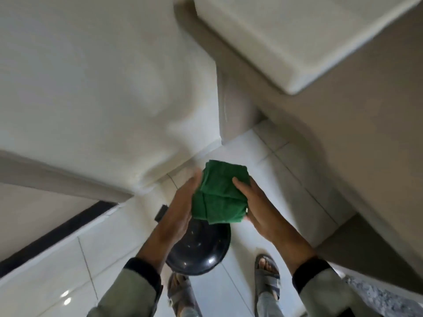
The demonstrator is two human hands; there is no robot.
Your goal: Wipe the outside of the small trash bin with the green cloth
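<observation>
A folded green cloth [220, 194] is held between both hands above the floor. My left hand [180, 207] presses flat against the cloth's left side. The thumb of my right hand [258, 205] lies over the cloth's top while the fingers grip it from the right. Directly below them stands the small trash bin [201, 250], black and glossy, seen from above with its round lid shut. My left forearm covers part of the lid. A black pedal [161, 212] pokes out at the bin's far side.
The bin stands on white floor tiles [103, 255] beside a white toilet base [96, 88]. The toilet tank [286, 37] is at the upper right, against a beige wall [366, 145]. My feet in grey sandals [267, 277] stand just behind the bin.
</observation>
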